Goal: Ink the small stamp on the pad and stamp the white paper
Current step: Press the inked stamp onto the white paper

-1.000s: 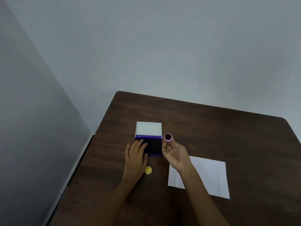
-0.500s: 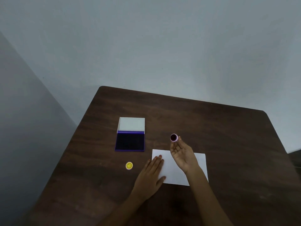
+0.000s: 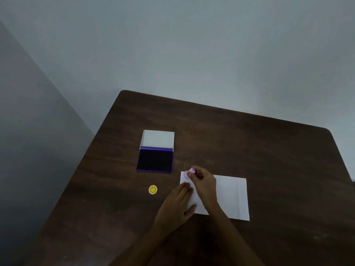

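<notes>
Scene dim and underexposed, with a cool grey cast. Lighting soft and diffuse; source not determinable. Left wall (image 3: pixel 28 131) darker than rear wall (image 3: pixel 211 54). Bench (image 3: pixel 269 160) edges bow from wide-angle distortion. No glare. Detail soft overall.

I see a dark brown tabletop (image 3: pixel 249 146) with a wood-grain look and a dull, faintly streaked sheen. The white paper (image 3: pixel 230 194) on it is matt, with a soft fold line. The ink pad (image 3: pixel 155 159) has a glossy purple plastic frame around a dark, flat, non-reflective pad, and its open lid (image 3: pixel 158 139) is smooth and white inside. The small stamp (image 3: pixel 189 172) looks like smooth pink plastic. A yellow disc (image 3: pixel 153 189) looks plastic.
</notes>
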### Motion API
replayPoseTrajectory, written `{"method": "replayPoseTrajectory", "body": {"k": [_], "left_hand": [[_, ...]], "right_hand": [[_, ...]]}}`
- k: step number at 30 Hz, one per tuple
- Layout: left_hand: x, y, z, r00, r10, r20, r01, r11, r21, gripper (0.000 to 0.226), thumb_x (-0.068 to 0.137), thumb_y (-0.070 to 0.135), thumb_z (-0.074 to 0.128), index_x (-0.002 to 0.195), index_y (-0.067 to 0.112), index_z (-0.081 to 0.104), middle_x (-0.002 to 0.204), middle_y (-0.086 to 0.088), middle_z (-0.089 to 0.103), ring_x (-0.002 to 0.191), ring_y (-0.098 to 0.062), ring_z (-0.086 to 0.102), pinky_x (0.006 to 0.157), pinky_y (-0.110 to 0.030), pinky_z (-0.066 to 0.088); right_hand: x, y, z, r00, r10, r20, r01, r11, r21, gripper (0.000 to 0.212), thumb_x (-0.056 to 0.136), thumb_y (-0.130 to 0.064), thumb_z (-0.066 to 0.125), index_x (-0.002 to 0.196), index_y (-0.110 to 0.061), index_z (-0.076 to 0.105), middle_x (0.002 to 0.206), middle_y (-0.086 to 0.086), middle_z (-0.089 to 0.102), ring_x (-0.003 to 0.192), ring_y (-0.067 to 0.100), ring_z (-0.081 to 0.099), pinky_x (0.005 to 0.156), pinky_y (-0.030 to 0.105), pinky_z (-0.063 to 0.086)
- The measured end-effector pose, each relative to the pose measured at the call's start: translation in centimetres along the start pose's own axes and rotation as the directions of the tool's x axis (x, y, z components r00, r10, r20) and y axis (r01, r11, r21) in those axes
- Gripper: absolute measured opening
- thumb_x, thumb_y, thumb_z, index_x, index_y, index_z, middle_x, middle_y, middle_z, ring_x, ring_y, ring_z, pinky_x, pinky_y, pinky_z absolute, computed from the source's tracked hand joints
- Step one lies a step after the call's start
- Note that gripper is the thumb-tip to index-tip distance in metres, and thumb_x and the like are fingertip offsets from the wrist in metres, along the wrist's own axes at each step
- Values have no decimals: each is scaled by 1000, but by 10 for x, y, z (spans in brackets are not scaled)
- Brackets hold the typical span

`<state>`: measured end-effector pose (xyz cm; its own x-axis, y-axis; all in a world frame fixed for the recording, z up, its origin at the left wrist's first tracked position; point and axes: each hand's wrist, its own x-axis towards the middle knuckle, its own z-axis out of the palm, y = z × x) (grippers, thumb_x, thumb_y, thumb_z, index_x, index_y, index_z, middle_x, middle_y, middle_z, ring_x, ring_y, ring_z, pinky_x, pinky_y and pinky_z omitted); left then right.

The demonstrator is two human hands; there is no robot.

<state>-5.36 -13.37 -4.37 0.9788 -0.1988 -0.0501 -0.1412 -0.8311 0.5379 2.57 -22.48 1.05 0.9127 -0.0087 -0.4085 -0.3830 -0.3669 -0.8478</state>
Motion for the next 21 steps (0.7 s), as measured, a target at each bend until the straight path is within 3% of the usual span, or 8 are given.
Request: {"method": "replayPoseTrajectory", "body": {"k": [2, 5, 9, 12, 15, 18, 20, 21], "left_hand": [[0, 0, 1, 999, 21, -42, -20, 999, 27, 51, 82, 46, 42, 109, 9, 65, 110, -7, 69, 102, -18, 65, 88, -31, 51], [-1, 1, 2, 993, 49, -108, -45, 998, 42, 46, 78, 45, 43, 99, 12, 68, 100, -3, 72, 91, -15, 68, 80, -27, 54], [-2, 1, 2, 989, 77, -126, -71, 996, 49, 45, 78, 43, 44, 99, 13, 69, 99, -3, 72, 91, -15, 68, 81, -26, 54], [-1, 1, 1, 987, 85, -138, -79, 996, 52, 43, 79, 43, 44, 98, 13, 70, 98, -3, 73, 90, -15, 68, 80, -26, 54], [-1, 0, 1, 986, 95, -133, -86, 994, 68, 42, 79, 42, 43, 95, 14, 71, 95, -2, 73, 87, -14, 68, 79, -25, 54], [-2, 0, 3, 985, 106, -136, -95, 992, 86, 42, 78, 43, 42, 94, 17, 71, 95, 1, 73, 87, -12, 68, 79, -24, 54], [-2, 0, 3, 983, 113, -146, -100, 990, 96, 42, 78, 43, 41, 93, 17, 72, 94, 1, 74, 86, -11, 68, 78, -23, 54], [-2, 0, 4, 981, 118, -154, -103, 989, 104, 43, 77, 43, 41, 92, 17, 72, 93, 1, 74, 85, -11, 69, 77, -23, 54]], "right_hand": [[-2, 2, 8, 999, -42, -6, 41, 995, -92, 27, 83, -19, 64, 105, -4, 63, 108, 12, 66, 91, 14, 57, 84, 16, 37], [-4, 4, 10, 996, -92, -17, 87, 977, -193, 30, 85, -23, 61, 108, -4, 61, 115, 15, 64, 104, 26, 58, 90, 21, 35], [-7, 1, 2, 958, -203, 200, 241, 953, -185, 25, 85, -27, 59, 102, -8, 61, 105, 10, 62, 92, 13, 58, 88, 28, 44], [-6, 15, 19, 980, -195, -39, 188, 972, -142, 85, 66, -78, 41, 99, -4, 64, 97, 0, 59, 83, 1, 52, 90, 22, 40], [-6, 19, 29, 990, -110, -83, 99, 987, -125, 95, 64, -80, 34, 104, 2, 62, 100, 5, 62, 91, 20, 55, 101, 32, 38], [-6, 18, 26, 995, -98, -21, 93, 982, -165, 118, 50, -94, 15, 108, -1, 60, 109, 8, 61, 100, 24, 55, 98, 29, 35], [-6, 17, 26, 998, -67, -20, 61, 979, -196, 112, 54, -90, 18, 110, -2, 58, 116, 13, 61, 105, 26, 54, 96, 26, 34], [-7, 12, 26, 1000, -25, -14, 22, 980, -198, 95, 68, -80, 29, 113, -2, 57, 121, 14, 59, 108, 27, 53, 97, 26, 33]]}}
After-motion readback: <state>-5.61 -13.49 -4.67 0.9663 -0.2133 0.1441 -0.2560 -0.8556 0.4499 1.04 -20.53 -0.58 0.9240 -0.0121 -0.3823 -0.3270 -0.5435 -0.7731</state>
